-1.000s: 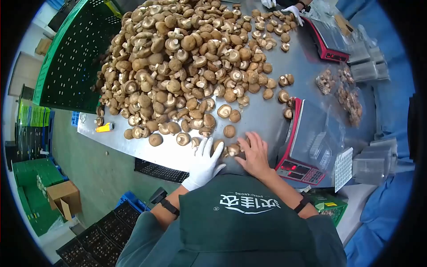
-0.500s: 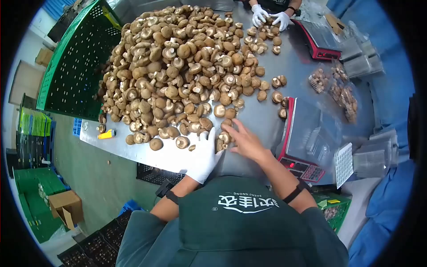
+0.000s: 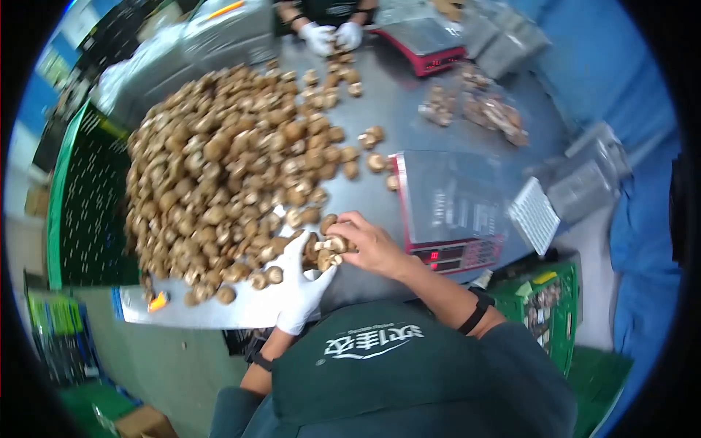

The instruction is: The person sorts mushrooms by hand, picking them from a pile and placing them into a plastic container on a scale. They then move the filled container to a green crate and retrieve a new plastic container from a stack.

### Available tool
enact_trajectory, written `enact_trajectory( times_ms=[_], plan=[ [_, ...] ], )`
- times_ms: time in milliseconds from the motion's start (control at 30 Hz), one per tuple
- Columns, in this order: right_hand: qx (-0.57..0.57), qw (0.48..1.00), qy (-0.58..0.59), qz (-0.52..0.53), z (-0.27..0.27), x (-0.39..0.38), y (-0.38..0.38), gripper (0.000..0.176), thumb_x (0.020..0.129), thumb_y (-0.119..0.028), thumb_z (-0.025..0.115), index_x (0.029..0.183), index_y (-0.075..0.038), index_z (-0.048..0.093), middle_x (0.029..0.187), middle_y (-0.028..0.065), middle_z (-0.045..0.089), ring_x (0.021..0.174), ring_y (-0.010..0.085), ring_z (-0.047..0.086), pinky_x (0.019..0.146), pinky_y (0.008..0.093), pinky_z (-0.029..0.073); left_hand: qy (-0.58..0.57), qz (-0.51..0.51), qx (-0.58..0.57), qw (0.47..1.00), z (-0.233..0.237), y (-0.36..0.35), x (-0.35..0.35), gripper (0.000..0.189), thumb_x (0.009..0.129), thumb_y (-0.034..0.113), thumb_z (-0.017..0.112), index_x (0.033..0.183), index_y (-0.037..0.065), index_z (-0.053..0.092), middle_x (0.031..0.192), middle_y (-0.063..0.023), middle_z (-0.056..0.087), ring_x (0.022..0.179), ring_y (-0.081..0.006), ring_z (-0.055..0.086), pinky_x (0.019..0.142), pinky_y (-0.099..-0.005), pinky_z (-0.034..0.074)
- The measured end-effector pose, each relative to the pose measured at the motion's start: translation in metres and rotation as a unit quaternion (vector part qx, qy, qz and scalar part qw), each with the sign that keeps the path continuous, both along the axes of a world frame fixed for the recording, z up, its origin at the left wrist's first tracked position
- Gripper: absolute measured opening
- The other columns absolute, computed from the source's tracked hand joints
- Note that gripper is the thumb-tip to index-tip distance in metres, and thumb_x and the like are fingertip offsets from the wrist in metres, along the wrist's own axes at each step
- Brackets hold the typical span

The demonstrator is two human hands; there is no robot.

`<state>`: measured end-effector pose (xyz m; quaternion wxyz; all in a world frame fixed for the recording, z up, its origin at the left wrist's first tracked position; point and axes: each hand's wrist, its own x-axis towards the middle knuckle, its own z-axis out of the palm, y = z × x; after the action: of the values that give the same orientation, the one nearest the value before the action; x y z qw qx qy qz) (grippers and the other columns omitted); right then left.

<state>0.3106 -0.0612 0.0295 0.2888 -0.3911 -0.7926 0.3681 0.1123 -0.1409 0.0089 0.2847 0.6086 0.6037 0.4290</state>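
Nearest you: both hands over the near part of the worktop [image 3: 364,196]. Your left hand [image 3: 298,281], in a white glove, is cupped and open, thumb and fingers parted, along the left side of a handful of mushrooms [image 3: 327,252]. Your right hand [image 3: 374,248], bare, grasps the same handful from the right with curled fingers. Whether the handful is clear of the surface: cannot tell.

Left of your hands, near edge: an orange-and-white tool [image 3: 158,301], lying flat. Right, below worktop level: a green crate [image 3: 573,310] with packed goods inside.

Right of your right hand: the near scale [image 3: 453,197], red-framed, display lit red, clear plastic on its pan. Just beyond its right side, a white grid tray [image 3: 534,215], tilted; next to that, clear containers [image 3: 588,186].

Left and centre: the large mushroom pile [image 3: 219,175], spreading up to your left hand. A big green bin [image 3: 87,212] stands against its left side. A few loose mushrooms [image 3: 371,137] lie between pile and near scale.

Farther right: bagged mushrooms [image 3: 493,113]; past them, the far scale [image 3: 431,45], also red-framed. Far side, centre: another person's white-gloved hands [image 3: 334,38] at some mushrooms. Far left: plastic-wrapped stacks [image 3: 226,36].
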Motion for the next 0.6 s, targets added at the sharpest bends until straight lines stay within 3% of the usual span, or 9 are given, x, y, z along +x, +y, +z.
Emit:
enact_trajectory(
  times_ms=[67, 133, 200, 333, 400, 433, 467, 567, 600],
  plan=[
    [0.018, 0.999, 0.002, -0.048, 0.024, 0.034, -0.002, 0.050, 0.080, -0.007, 0.080, 0.128, -0.015, 0.066, 0.131, 0.0094, 0.058, 0.104, 0.0343, 0.070, 0.087, 0.0430, 0.058, -0.034, -0.063, 0.022, 0.997, 0.034, 0.021, 0.026, 0.077, 0.083, 0.012, 0.088, 0.148, 0.004, 0.048, 0.135, -0.0161, 0.058, 0.122, -0.0288, 0.062, 0.100, -0.0385, 0.055],
    [0.023, 0.994, 0.011, -0.109, 0.055, 0.068, -0.006, 0.051, 0.080, -0.005, 0.080, 0.128, -0.014, 0.066, 0.131, 0.0102, 0.058, 0.104, 0.0331, 0.070, 0.088, 0.0428, 0.058, 0.075, -0.120, 0.084, 0.986, 0.058, 0.044, 0.052, 0.077, 0.082, 0.013, 0.088, 0.148, 0.004, 0.049, 0.135, -0.0166, 0.059, 0.123, -0.0298, 0.063, 0.100, -0.0387, 0.056],
    [0.027, 0.989, 0.024, -0.146, 0.079, 0.107, -0.011, 0.053, 0.079, -0.002, 0.080, 0.129, -0.013, 0.065, 0.130, 0.0121, 0.057, 0.109, 0.0336, 0.068, 0.092, 0.0419, 0.057, 0.031, -0.181, 0.088, 0.979, 0.084, 0.065, 0.090, 0.081, 0.078, 0.017, 0.090, 0.148, 0.004, 0.052, 0.141, -0.0211, 0.054, 0.128, -0.0396, 0.057, 0.107, -0.0477, 0.049],
    [0.102, 0.954, 0.001, -0.284, 0.102, 0.190, -0.020, 0.057, 0.075, 0.002, 0.081, 0.129, -0.009, 0.064, 0.130, 0.0136, 0.057, 0.120, 0.0344, 0.062, 0.099, 0.0389, 0.053, 0.033, -0.290, 0.143, 0.946, 0.118, 0.103, 0.180, 0.085, 0.077, 0.015, 0.089, 0.151, 0.004, 0.049, 0.138, -0.0221, 0.054, 0.128, -0.0417, 0.055, 0.106, -0.0462, 0.049],
    [0.066, 0.949, 0.024, -0.306, 0.093, 0.228, -0.022, 0.057, 0.076, 0.003, 0.079, 0.130, -0.009, 0.064, 0.130, 0.0129, 0.058, 0.120, 0.0320, 0.062, 0.100, 0.0384, 0.053, -0.025, -0.334, 0.142, 0.932, 0.104, 0.114, 0.220, 0.083, 0.079, 0.015, 0.087, 0.150, 0.003, 0.048, 0.136, -0.0218, 0.056, 0.126, -0.0420, 0.055, 0.104, -0.0456, 0.050],
    [0.021, 0.947, 0.001, -0.320, 0.089, 0.242, -0.023, 0.056, 0.077, 0.003, 0.079, 0.130, -0.009, 0.064, 0.130, 0.0125, 0.058, 0.119, 0.0311, 0.063, 0.100, 0.0379, 0.053, -0.014, -0.346, 0.151, 0.926, 0.093, 0.122, 0.234, 0.079, 0.081, 0.017, 0.087, 0.149, 0.000, 0.049, 0.129, -0.0195, 0.062, 0.116, -0.0383, 0.065, 0.098, -0.0437, 0.054],
    [-0.025, 0.942, -0.021, -0.333, 0.082, 0.254, -0.023, 0.055, 0.077, 0.003, 0.078, 0.129, -0.008, 0.064, 0.130, 0.0121, 0.058, 0.119, 0.0302, 0.063, 0.100, 0.0374, 0.053, -0.012, -0.351, 0.152, 0.924, 0.082, 0.126, 0.240, 0.079, 0.081, 0.017, 0.087, 0.149, 0.000, 0.049, 0.129, -0.0195, 0.062, 0.116, -0.0383, 0.065, 0.098, -0.0437, 0.054],
    [-0.037, 0.946, -0.082, -0.312, 0.068, 0.260, -0.026, 0.064, 0.078, -0.003, 0.083, 0.137, -0.009, 0.059, 0.132, 0.0136, 0.058, 0.117, 0.0345, 0.065, 0.098, 0.0407, 0.054, 0.141, -0.377, 0.063, 0.913, 0.064, 0.131, 0.248, 0.076, 0.083, 0.024, 0.085, 0.148, 0.002, 0.051, 0.133, -0.0233, 0.061, 0.115, -0.0404, 0.066, 0.097, -0.0445, 0.056],
    [-0.041, 0.948, -0.112, -0.294, 0.069, 0.255, -0.027, 0.067, 0.077, -0.005, 0.084, 0.139, -0.009, 0.057, 0.133, 0.0143, 0.058, 0.117, 0.0366, 0.065, 0.098, 0.0425, 0.054, 0.144, -0.382, 0.062, 0.911, 0.065, 0.129, 0.248, 0.076, 0.083, 0.024, 0.085, 0.148, 0.002, 0.051, 0.133, -0.0233, 0.061, 0.115, -0.0404, 0.066, 0.097, -0.0445, 0.056]
  ],
)
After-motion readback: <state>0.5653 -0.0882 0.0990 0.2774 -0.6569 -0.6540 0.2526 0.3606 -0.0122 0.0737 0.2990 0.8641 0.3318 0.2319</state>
